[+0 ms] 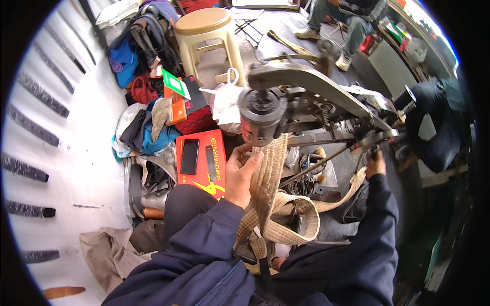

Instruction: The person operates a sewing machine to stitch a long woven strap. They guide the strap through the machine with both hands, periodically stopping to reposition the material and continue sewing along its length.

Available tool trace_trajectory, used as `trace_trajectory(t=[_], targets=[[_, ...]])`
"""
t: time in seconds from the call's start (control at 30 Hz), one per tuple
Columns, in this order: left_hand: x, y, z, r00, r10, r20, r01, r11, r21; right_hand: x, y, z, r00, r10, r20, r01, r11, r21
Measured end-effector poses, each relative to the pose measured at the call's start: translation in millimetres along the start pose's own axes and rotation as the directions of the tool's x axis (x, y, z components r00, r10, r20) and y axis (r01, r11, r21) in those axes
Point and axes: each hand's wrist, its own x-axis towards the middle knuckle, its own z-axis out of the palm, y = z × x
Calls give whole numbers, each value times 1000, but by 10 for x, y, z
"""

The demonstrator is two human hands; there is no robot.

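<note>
In front of me stands a metal hand-cranked sewing machine (311, 76). My left hand (241, 176) pinches the edge of a wide beige woven strap (270, 178) between thumb and fingers, just below the machine's round head (262, 115). The strap's upper end goes in under that head, which hides it. Lower down, the strap hangs in a loop over my lap, and a tail runs off to the right. My right hand (376, 166) is closed on the dark handle by the machine's wheel (375, 140); the palm side is hidden.
A red box (201, 178) at my left carries a black phone (190, 156). Behind it are a white bag (227, 102), piled clothes and backpacks, and a beige stool (204, 25). Small metal parts lie under the machine. A person (347, 25) sits at the far right.
</note>
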Motion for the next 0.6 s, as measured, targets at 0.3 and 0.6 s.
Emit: trace_trajectory(t=[0.3,0.6], targets=[[77,-97,-131,993,-84,78,84,996,7,-693,-626,89,831,365,419,-550,648,526],[-178,-41,-44,999,35,-4,-34,999,41,-1753,-2391,-17,579,-437,688,-637,284,717]])
